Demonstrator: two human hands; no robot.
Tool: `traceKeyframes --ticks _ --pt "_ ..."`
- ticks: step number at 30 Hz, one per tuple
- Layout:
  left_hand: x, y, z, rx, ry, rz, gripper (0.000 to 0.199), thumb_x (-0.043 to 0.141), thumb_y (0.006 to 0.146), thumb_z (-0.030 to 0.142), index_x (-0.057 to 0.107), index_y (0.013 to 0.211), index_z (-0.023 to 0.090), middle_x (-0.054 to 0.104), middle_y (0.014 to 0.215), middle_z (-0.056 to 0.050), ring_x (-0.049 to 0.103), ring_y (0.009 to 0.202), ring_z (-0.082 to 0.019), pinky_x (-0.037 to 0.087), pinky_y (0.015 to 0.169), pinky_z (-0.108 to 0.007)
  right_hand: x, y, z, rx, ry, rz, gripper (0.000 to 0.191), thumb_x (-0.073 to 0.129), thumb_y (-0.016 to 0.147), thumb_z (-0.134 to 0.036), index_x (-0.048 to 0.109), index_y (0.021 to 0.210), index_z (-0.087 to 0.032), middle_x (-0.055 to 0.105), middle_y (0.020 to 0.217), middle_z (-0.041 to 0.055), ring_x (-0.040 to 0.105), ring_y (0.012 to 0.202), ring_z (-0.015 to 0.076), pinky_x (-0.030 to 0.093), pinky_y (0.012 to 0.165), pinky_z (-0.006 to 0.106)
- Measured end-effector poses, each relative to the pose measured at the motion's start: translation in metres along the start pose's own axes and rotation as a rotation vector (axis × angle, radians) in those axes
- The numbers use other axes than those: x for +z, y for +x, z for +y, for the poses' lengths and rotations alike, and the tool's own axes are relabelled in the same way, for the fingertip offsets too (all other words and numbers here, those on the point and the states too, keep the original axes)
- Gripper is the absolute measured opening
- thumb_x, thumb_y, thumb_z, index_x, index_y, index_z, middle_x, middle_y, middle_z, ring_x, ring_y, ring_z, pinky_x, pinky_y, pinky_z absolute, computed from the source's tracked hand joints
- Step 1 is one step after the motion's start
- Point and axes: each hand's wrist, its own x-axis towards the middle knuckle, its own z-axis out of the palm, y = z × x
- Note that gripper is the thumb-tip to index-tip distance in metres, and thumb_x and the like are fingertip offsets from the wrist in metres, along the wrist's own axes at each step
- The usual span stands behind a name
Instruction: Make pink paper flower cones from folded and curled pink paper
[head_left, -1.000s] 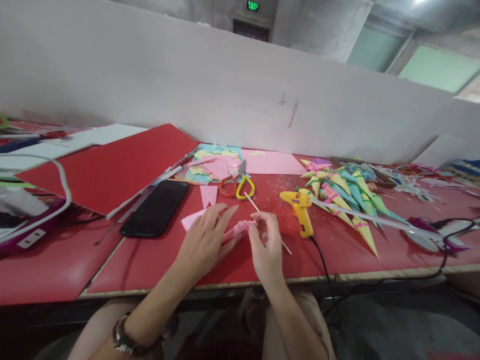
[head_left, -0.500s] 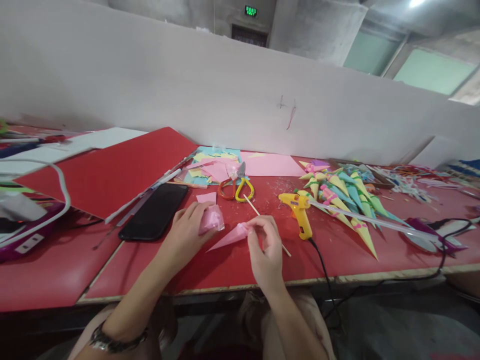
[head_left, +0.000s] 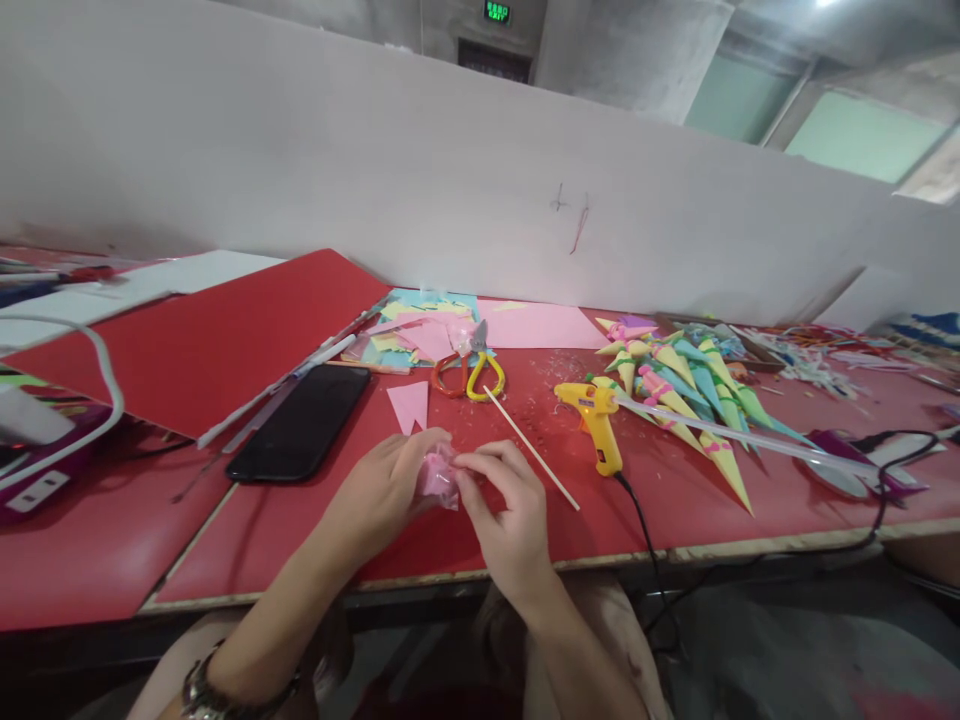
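Note:
In my left hand (head_left: 386, 487) is a small clear plastic bag (head_left: 439, 478) with something pink in it, gripped by closed fingers. My right hand (head_left: 506, 510) meets it from the right, thumb and forefinger pinched together at the bag's edge. Just beyond my left hand lies a cut piece of pink paper (head_left: 409, 403). A thin wooden stick (head_left: 532, 450) rests aslant on the red table, right of my right hand. Of the pink paper cone seen earlier nothing shows now; my hands may cover it.
Red-and-yellow-handled pliers (head_left: 472, 372) lie behind my hands. A yellow glue gun (head_left: 600, 425) with a long glue stick lies to the right, by a pile of paper cones (head_left: 694, 385). Left are a black phone (head_left: 300, 425) and a red board (head_left: 225, 335).
My right hand has moved left to the plastic bag in my left hand. The pink cone has gone from sight. More of the pink paper piece shows.

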Motion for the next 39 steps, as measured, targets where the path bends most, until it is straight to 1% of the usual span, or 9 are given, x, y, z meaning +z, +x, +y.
traceKeyframes --ticks 6,10,17,22,26,30,32,36,39 --pt "-0.001 0.001 0.002 0.085 0.139 0.072 0.026 0.035 0.091 0.028 0.05 0.105 0.013 0.07 0.087 -0.01 0.065 0.073 -0.02 0.048 0.067 -0.03 0.002 -0.001 0.002 -0.008 -0.096 -0.028 0.02 0.053 0.083 -0.017 0.069 0.095 -0.021 0.06 0.083 0.0044 0.059 0.077 0.0148 0.048 0.069 0.025" --pt "-0.002 0.002 0.004 0.14 0.204 0.082 0.025 0.032 0.092 0.023 0.051 0.104 0.011 0.07 0.084 -0.011 0.066 0.074 -0.02 0.048 0.066 -0.029 0.003 -0.001 0.004 0.005 -0.106 -0.031 0.017 0.055 0.082 -0.018 0.069 0.091 -0.022 0.06 0.082 0.0043 0.059 0.077 0.0158 0.047 0.071 0.026" --pt "-0.005 0.006 0.007 0.156 0.163 0.069 0.026 0.03 0.09 0.018 0.051 0.102 0.01 0.071 0.082 -0.011 0.065 0.071 -0.019 0.047 0.064 -0.028 0.001 0.002 0.002 -0.007 0.041 -0.058 0.012 0.056 0.081 -0.018 0.068 0.079 -0.019 0.059 0.077 0.0034 0.057 0.073 0.0143 0.046 0.068 0.025" --pt "-0.003 0.005 0.007 0.012 0.066 -0.021 0.024 0.039 0.085 0.022 0.051 0.104 0.014 0.07 0.084 -0.007 0.064 0.073 -0.019 0.047 0.066 -0.028 0.001 0.006 0.001 0.171 0.343 -0.021 0.009 0.06 0.077 -0.021 0.068 0.072 -0.02 0.059 0.072 0.001 0.056 0.07 0.0128 0.045 0.066 0.024" --pt "0.002 0.0 -0.004 -0.154 0.133 -0.036 0.031 0.047 0.08 0.026 0.051 0.108 0.014 0.068 0.092 -0.009 0.064 0.079 -0.022 0.046 0.07 -0.03 0.001 0.006 0.008 0.342 0.652 0.081 0.012 0.059 0.078 -0.024 0.069 0.074 -0.02 0.057 0.066 -0.0012 0.051 0.061 0.0094 0.042 0.058 0.021" --pt "0.007 -0.003 -0.015 -0.341 0.348 0.0 0.05 0.047 0.08 0.035 0.041 0.124 0.011 0.058 0.113 -0.017 0.057 0.099 -0.029 0.043 0.078 -0.037 -0.001 0.006 0.014 0.445 0.729 0.134 0.015 0.058 0.081 -0.027 0.071 0.083 -0.021 0.059 0.067 -0.0012 0.049 0.058 0.0074 0.04 0.056 0.02" --pt "0.008 -0.003 -0.017 -0.374 0.404 -0.011 0.059 0.049 0.08 0.038 0.035 0.129 0.01 0.051 0.121 -0.02 0.051 0.109 -0.031 0.04 0.084 -0.042 -0.001 0.006 0.015 0.452 0.715 0.12 0.015 0.058 0.081 -0.028 0.072 0.084 -0.021 0.06 0.067 -0.0008 0.049 0.057 0.0073 0.04 0.057 0.021" --pt "0.009 0.001 -0.009 -0.279 0.401 0.008 0.048 0.047 0.082 0.034 0.041 0.125 0.015 0.05 0.124 -0.017 0.048 0.111 -0.03 0.034 0.09 -0.045 0.0 0.005 0.016 0.454 0.718 0.104 0.019 0.057 0.082 -0.032 0.072 0.08 -0.02 0.061 0.068 0.0001 0.05 0.058 0.0079 0.041 0.059 0.022" --pt "0.011 0.005 0.003 -0.164 0.297 -0.08 0.034 0.042 0.087 0.031 0.048 0.119 0.02 0.055 0.118 -0.012 0.049 0.108 -0.027 0.035 0.088 -0.042 0.001 0.005 0.015 0.495 0.742 0.129 0.023 0.056 0.082 -0.035 0.072 0.079 -0.019 0.062 0.063 -0.0001 0.049 0.056 0.0078 0.041 0.059 0.023"
